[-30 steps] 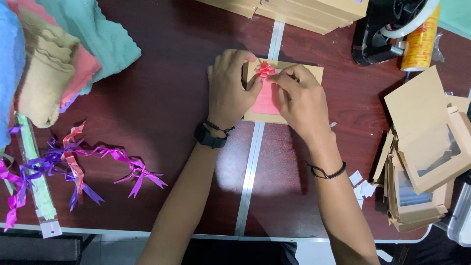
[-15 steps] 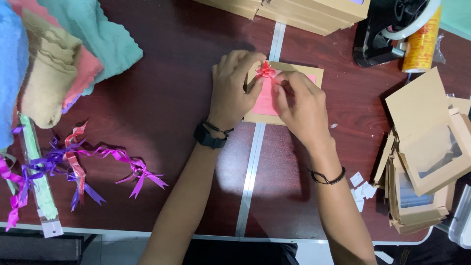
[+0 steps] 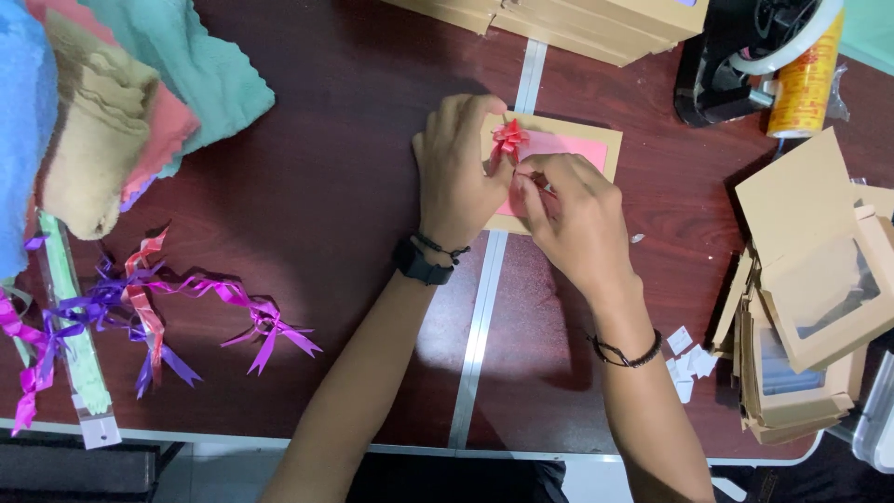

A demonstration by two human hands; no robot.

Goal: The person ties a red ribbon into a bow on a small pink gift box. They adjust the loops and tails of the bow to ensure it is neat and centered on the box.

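Pinching a small red ribbon bow between their fingers, the left hand and right hand press it onto a flat tan box with a pink window, lying near the desk's far edge.

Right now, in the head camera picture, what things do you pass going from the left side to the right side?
Folded towels → purple and pink ribbons → left hand → red bow → right hand → tape dispenser → stack of window boxes.
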